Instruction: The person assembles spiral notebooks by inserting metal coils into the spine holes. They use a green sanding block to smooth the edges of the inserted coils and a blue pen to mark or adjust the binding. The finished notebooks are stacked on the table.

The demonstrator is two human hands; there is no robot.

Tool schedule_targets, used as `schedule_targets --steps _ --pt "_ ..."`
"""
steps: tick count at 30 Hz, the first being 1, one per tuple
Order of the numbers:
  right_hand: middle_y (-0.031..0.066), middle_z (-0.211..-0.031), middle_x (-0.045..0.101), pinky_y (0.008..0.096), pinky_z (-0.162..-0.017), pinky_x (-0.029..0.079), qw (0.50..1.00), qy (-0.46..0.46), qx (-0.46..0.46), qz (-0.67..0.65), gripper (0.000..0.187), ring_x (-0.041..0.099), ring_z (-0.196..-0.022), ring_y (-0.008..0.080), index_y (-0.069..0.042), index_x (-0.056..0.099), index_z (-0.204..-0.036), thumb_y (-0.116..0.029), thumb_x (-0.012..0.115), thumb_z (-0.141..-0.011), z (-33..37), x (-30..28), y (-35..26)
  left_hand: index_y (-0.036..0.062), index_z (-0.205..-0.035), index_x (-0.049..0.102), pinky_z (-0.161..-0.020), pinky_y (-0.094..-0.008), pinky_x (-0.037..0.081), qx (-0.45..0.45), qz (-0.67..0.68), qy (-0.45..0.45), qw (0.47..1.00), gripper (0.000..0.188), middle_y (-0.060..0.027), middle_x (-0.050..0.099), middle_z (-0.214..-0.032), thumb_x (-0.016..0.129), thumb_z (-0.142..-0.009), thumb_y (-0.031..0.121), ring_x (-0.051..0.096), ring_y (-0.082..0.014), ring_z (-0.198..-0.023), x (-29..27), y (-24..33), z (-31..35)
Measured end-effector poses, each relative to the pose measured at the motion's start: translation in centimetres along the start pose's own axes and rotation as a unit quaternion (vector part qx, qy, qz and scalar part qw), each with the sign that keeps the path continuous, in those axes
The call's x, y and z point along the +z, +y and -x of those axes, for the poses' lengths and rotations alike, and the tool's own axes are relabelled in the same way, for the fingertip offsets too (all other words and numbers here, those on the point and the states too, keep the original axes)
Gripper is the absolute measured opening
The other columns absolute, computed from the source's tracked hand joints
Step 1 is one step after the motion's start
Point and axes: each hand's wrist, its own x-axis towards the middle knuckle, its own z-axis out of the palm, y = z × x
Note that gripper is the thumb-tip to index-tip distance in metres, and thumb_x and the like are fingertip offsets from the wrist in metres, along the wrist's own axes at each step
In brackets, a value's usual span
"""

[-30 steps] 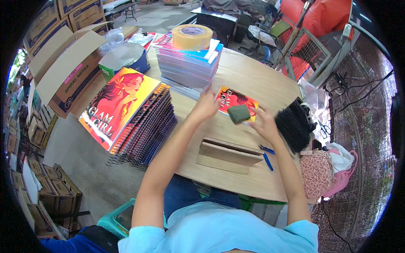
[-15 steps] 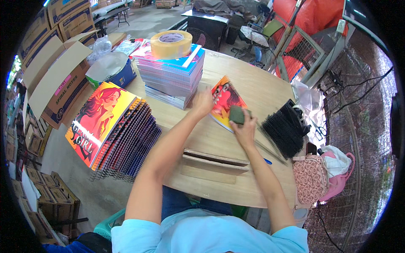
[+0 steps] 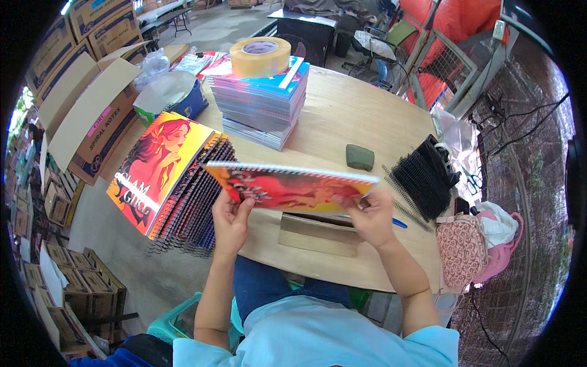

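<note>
Both my hands hold a notebook (image 3: 287,188) with a red, yellow and orange cover, raised off the table and tilted with its long white page edge up. My left hand (image 3: 231,221) grips its left end, thumb on the cover. At the other end my right hand (image 3: 372,215) has its thumb on the cover too; its other fingers are partly hidden. Below the notebook lies a slotted wooden holder (image 3: 318,237), its slot partly covered. A dark green block (image 3: 359,157) rests on the table beyond the right hand. Black spiral coils (image 3: 419,180) lie to the right.
At left stands a pile of spiral-bound notebooks (image 3: 160,174). Behind it, a tall stack of notebooks (image 3: 260,104) carries a tape roll (image 3: 260,56). A blue pen (image 3: 399,224) and a pink patterned bag (image 3: 460,251) are at right. Open cardboard boxes (image 3: 101,140) stand far left.
The notebook has come up off the table toward me, now in both hands. My right hand has let go of the green block, which sits on the table.
</note>
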Motion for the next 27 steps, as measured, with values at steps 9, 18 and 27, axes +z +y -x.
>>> schedule_targets --steps 9,18,27 --pt "0.0112 -0.088 0.071 0.0282 -0.074 0.052 0.997 0.007 -0.005 0.082 0.015 0.069 -0.08 0.0181 0.0 0.069 -0.095 0.005 0.067 -0.081 1.9 1.3 0.9 0.0007 -0.115 0.056 -0.084 -0.0247 0.046 0.031 0.023 0.023 0.999 0.024 -0.0062 0.065 -0.106 0.063 -0.091 0.004 0.06 -0.0116 -0.095 -1.3 -4.6 1.2" --pt "0.012 -0.092 0.07 0.0316 -0.08 0.051 0.994 -0.028 0.057 0.094 0.019 0.067 -0.091 0.0209 0.0 0.069 -0.095 -0.001 0.074 -0.077 2.2 1.5 1.9 0.0004 -0.117 0.055 -0.09 -0.0286 0.046 0.015 -0.024 -0.009 1.0 0.027 -0.0062 0.064 -0.107 0.057 -0.09 -0.003 0.06 -0.0145 -0.098 -1.6 -5.7 1.1" --pt "0.0217 -0.143 0.037 0.043 -0.113 0.025 0.989 0.032 0.109 0.095 0.091 0.035 -0.135 0.0335 0.0 0.023 -0.148 -0.054 0.061 -0.086 10.5 -5.9 6.6 0.0009 -0.143 0.037 -0.11 -0.0408 0.029 0.09 -0.216 -0.106 0.966 0.067 -0.0196 0.041 -0.14 0.055 -0.093 0.043 0.04 -0.0284 -0.13 3.1 -5.4 4.9"
